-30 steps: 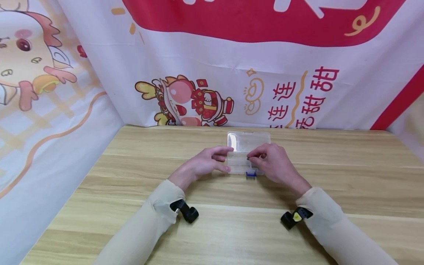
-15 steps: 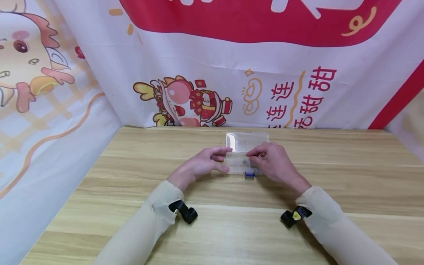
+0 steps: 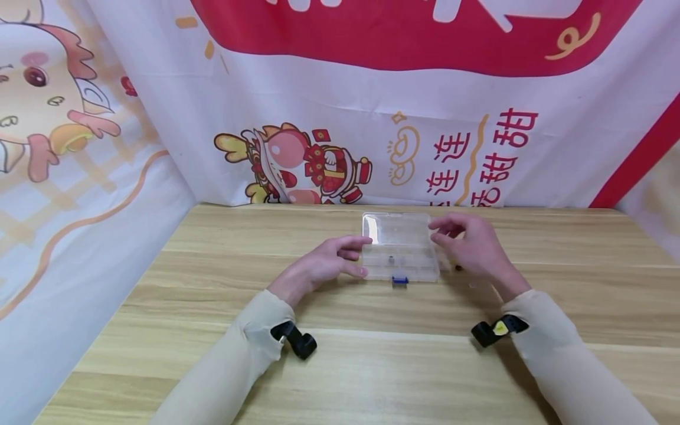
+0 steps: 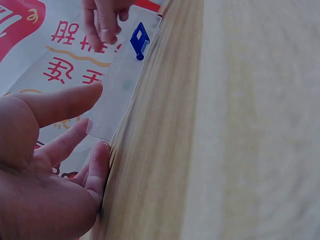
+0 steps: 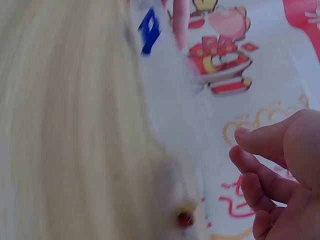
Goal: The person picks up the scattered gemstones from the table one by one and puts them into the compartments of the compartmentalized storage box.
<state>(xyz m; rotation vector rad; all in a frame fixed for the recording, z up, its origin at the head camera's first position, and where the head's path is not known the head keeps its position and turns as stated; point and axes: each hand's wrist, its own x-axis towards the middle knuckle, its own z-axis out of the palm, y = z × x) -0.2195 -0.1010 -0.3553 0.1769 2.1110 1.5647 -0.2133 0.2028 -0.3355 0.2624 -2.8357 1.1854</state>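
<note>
Clear plastic box (image 3: pixel 417 262) lying on the table (image 3: pixel 361 366) between two hands, its lid (image 3: pixel 395 229) folded back on the far side.
The left hand (image 3: pixel 330 261) is just left of the box, fingers extended and relaxed, thumb and fingertips at its left edge; the right hand (image 3: pixel 471 243) is released, fingers loosely bent, beside the lid's right edge, contact unclear. A blue latch (image 3: pixel 400 280) sits at the box's near side, a small grey piece (image 3: pixel 391 259) inside; a small dark bead (image 3: pixel 458 268) lies near the right hand.
</note>
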